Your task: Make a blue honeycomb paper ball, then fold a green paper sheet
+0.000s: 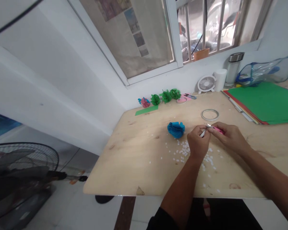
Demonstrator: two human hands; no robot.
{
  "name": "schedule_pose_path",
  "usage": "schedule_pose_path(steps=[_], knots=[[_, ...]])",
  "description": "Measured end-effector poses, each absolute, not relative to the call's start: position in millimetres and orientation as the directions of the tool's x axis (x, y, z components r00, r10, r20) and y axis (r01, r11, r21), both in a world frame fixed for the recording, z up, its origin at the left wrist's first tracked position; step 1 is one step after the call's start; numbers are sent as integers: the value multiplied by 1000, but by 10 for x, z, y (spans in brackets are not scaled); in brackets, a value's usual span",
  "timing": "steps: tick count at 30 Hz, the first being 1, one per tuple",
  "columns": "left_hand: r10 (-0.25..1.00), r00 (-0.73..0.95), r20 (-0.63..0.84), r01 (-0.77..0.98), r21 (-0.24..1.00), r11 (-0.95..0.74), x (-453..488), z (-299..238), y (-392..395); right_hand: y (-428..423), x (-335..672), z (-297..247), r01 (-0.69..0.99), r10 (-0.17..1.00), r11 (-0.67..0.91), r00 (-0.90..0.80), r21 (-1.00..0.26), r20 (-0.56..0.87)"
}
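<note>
Toward the counter's (pixel 139 153) middle, nearer its front edge: left hand (pixel 198 143) pinches a small white strip (pixel 202 134); right hand (pixel 231 138) is closed round a pink-handled tool (pixel 219 129), its metal tip at the strip. Risk: the tip sits close against the left fingertips, so a slip could nick them. A loose pinch could drop the strip among the white scraps (pixel 182 152). Blue paper flower (pixel 176 129) lies just beside.
</note>
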State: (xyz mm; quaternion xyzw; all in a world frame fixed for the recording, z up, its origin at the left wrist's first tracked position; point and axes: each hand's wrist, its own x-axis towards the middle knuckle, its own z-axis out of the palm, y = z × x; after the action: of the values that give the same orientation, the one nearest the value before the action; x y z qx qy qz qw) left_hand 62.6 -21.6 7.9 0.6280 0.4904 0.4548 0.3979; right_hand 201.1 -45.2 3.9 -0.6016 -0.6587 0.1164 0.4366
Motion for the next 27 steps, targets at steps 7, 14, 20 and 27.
schedule_pose_path(steps=[7,14,20,27], knots=[[973,108,202,275,935,-225,618,73,-213,-440,2029,7,693,897,228,123,-684,425],[964,97,247,377,887,-265,608,66,-179,-453,2060,14,738,835,177,237,-651,496],[928,199,313,586,721,-369,842,134,-37,-475,2117,11,788,732,110,349,-606,586],[823,459,334,708,422,-566,1248,-152,18,-492,2186,-1,826,666,36,400,-562,630]])
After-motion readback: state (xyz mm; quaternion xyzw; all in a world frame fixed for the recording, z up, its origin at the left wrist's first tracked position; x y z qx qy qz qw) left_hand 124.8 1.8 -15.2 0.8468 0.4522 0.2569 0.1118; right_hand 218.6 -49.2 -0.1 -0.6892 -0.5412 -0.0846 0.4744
